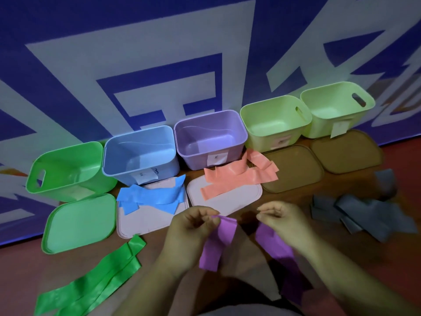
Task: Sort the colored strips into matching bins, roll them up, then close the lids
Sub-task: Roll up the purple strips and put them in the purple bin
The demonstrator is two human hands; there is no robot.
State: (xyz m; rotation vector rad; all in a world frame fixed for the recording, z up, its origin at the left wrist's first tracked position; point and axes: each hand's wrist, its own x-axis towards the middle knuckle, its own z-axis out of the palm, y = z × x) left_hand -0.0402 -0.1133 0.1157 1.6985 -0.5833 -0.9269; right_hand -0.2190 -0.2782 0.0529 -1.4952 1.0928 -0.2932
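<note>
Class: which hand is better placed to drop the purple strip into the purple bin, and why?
Left, probably: the left hand pinches the end of the purple strip, nearly straight before the purple bin; the right hand sits further aside.

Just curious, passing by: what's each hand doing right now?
Left hand: pinches the purple strip.
Right hand: also grips purple strip.

Back: five bins stand in a row against the wall.
Before each bin: one lid.
Second lid: short strips lie on it.
Third lid: crossed strips lie on it.
Front left: long strips on the floor.
Right: heap of strips before the last two lids.
Front centre: left hand and right hand hold one strip.
</note>
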